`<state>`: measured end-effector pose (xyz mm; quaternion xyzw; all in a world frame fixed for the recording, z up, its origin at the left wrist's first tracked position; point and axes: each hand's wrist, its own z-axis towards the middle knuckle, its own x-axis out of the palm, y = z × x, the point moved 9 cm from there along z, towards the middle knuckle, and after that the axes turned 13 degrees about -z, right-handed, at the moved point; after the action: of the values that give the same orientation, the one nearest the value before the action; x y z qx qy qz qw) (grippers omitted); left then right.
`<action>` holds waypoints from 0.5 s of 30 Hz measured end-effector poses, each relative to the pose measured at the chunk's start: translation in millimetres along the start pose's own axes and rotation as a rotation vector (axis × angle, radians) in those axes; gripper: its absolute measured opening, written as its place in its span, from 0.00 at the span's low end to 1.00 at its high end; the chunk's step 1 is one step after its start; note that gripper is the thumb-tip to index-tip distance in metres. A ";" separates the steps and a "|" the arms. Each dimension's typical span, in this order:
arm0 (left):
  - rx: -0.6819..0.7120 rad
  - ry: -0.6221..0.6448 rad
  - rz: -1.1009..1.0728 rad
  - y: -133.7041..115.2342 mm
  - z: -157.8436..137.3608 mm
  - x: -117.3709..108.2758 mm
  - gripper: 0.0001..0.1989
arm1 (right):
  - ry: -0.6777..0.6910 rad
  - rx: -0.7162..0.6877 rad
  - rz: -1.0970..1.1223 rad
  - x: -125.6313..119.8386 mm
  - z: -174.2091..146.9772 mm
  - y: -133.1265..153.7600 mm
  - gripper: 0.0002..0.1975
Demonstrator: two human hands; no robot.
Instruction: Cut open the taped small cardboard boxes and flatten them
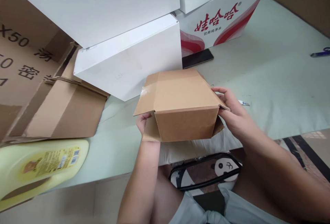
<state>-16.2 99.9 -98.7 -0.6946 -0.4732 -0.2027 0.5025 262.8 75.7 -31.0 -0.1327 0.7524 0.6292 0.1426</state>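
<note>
A brown cardboard box [185, 91] is held between my two hands above the near edge of the cloth-covered table. Flaps stick out loose at its left and right ends, and a bit of clear tape shows on the left flap. My left hand [141, 122] grips the left end from beneath, with most of its fingers hidden behind the flaps. On the other end, my right hand [230, 108] pinches the right flaps, thumb below and fingers above. What is inside the box cannot be seen.
White boxes [134, 62] are stacked behind, beside a carton with red lettering [213, 28]. A black phone-like slab [198, 58] lies against them. Large brown cartons [67, 110] and a pale yellow bottle [43, 165] stand left. A blue-handled tool [321, 53] lies far right on the table [283, 79].
</note>
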 end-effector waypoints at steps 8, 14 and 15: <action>0.001 0.047 0.021 6.3 -13.8 20.1 0.06 | 0.032 0.004 0.002 5.0 -2.0 -0.3 0.30; -0.019 0.065 -0.005 8.4 -19.3 31.7 0.09 | 0.062 0.000 -0.029 9.2 -1.1 -1.4 0.31; 0.014 0.033 -0.001 4.0 -17.5 28.4 0.09 | 0.065 0.006 -0.026 9.3 -0.7 -2.1 0.31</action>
<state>4.0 97.0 -72.0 -0.6876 -0.4663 -0.2112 0.5150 254.9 74.5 -36.4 -0.1624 0.7567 0.6205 0.1265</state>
